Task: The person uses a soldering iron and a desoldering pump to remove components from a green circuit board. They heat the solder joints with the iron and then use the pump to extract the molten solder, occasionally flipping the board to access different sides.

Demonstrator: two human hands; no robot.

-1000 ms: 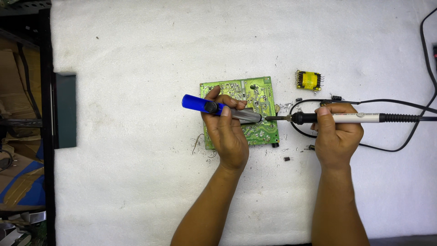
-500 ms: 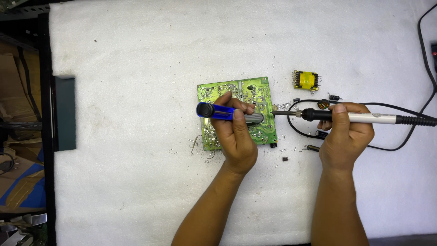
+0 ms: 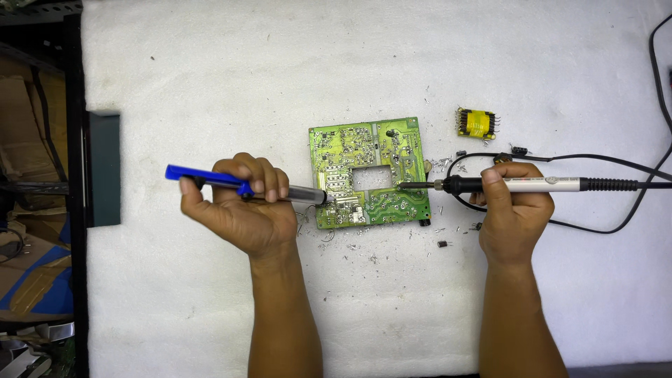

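Observation:
A green circuit board [image 3: 369, 150] with a rectangular cut-out lies solder side up on the white work surface [image 3: 210, 70]. My left hand [image 3: 241, 206] grips a blue desoldering pump [image 3: 210, 178], its grey nozzle resting at the board's left edge. My right hand [image 3: 511, 210] holds a white-handled soldering iron [image 3: 532, 185] level, with its tip touching the board to the right of the cut-out. The iron's black cable [image 3: 630, 185] runs off to the right.
A yellow-wrapped transformer [image 3: 476, 122] sits to the right of the board. Small loose components [image 3: 442, 243] and bits of solder lie scattered around the board. A dark box [image 3: 103, 168] hangs at the surface's left edge, beside cardboard and clutter on the floor.
My left hand has drawn the pump leftward off the board's middle to its left edge, uncovering the board. The soldering iron's tip stays on the board.

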